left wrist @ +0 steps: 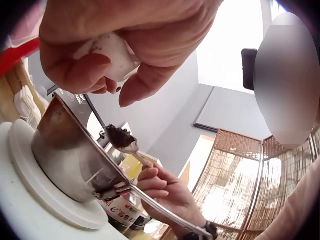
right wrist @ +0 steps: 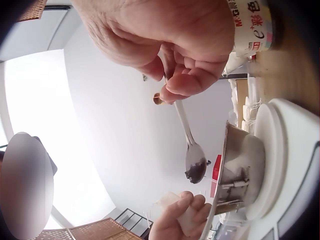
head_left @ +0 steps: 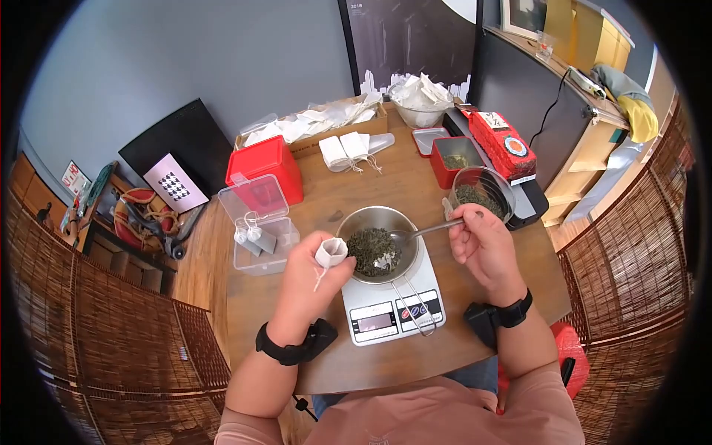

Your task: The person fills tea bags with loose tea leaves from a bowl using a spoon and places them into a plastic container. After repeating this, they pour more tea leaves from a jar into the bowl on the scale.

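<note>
My left hand [head_left: 304, 276] holds an empty-looking white tea bag [head_left: 331, 253] upright, mouth open, its string hanging down. My right hand [head_left: 483, 248] pinches a metal spoon [head_left: 437, 227] by the handle. In both wrist views the spoon bowl [right wrist: 195, 161] carries dark tea leaves and is raised above the rim of the metal pot [left wrist: 75, 155]. Loose tea leaves [head_left: 368, 251] cover the pot's bottom. Beneath the pot is a white digital scale [head_left: 393, 326], with the pot's wire handle [head_left: 421, 311] reaching over its front. The tea bag is at the pot's left rim.
On the left, a clear plastic box [head_left: 285, 236] holds small bags, near a red container [head_left: 271, 174]. Flat white bags [head_left: 345, 152] lie behind the pot. On the right stand a glass bowl of tea [head_left: 504, 194] and an open red tin [head_left: 443, 174].
</note>
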Tool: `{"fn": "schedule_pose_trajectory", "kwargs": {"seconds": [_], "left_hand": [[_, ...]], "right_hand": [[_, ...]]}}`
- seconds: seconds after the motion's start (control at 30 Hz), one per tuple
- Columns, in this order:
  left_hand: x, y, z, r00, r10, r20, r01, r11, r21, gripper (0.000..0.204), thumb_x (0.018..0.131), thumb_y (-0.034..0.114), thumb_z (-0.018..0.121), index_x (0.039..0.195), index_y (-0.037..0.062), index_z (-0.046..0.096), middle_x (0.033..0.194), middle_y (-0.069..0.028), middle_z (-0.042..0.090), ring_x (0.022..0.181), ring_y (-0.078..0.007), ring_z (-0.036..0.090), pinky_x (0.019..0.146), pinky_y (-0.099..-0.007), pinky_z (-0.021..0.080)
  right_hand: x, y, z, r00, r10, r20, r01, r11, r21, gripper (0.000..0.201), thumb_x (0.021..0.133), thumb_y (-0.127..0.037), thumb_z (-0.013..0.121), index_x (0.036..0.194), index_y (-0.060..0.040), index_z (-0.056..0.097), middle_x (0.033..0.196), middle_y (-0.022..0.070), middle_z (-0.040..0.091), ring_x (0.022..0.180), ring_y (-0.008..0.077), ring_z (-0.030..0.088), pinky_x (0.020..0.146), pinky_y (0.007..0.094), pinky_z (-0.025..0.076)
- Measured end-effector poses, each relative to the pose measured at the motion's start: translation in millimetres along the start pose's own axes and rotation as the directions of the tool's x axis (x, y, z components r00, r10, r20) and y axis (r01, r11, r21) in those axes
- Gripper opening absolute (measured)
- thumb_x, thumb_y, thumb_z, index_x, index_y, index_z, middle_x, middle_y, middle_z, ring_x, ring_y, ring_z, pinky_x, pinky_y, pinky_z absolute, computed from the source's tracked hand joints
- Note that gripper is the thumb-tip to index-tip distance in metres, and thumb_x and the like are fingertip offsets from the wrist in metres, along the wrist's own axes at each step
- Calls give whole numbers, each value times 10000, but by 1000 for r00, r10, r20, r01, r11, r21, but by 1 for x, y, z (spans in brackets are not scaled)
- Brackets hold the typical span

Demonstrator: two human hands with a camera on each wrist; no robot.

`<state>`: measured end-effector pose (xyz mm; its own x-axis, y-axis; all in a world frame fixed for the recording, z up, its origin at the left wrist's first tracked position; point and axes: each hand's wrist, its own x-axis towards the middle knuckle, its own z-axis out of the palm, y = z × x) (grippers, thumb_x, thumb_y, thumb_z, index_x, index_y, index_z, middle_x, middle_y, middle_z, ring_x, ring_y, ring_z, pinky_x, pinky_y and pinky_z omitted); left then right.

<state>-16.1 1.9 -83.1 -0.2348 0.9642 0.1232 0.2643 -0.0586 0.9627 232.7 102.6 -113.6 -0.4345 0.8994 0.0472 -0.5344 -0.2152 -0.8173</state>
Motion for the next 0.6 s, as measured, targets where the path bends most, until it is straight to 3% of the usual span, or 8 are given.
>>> {"fn": "schedule_pose_trajectory", "kwargs": {"seconds": [0.23,0.37,0.43,0.6], "left_hand": [[7,-18,14,958,221,-184,-158,939,306,136,723,48,671,748,20,540,680,-25,566,633,-92,510,583,-261,425],[8,-16,20,951,237,-198,-167,935,314,131,712,38,666,733,11,540,681,-63,571,635,-126,529,590,-281,434],[9,-13,21,957,214,-196,-151,944,292,154,663,17,649,763,-7,535,757,-161,567,718,-327,568,644,-373,457],[11,-12,24,950,225,-217,-151,938,312,168,656,21,653,773,-2,535,767,-170,565,727,-354,561,648,-397,456]], "right_hand": [[-3,-5,10,998,-53,-16,53,998,-22,183,964,-192,465,990,-25,535,754,72,611,548,123,562,462,224,431],[-3,-9,17,996,-83,-8,83,996,-32,180,966,-185,455,992,-26,536,753,75,610,546,128,559,466,231,429],[-3,-12,21,995,-94,-10,94,995,-39,179,967,-184,452,998,-30,536,753,75,612,546,128,559,466,231,427],[-2,-24,31,994,-103,25,104,994,-23,183,968,-194,452,1006,-35,535,754,67,616,550,126,561,464,229,425]]}}
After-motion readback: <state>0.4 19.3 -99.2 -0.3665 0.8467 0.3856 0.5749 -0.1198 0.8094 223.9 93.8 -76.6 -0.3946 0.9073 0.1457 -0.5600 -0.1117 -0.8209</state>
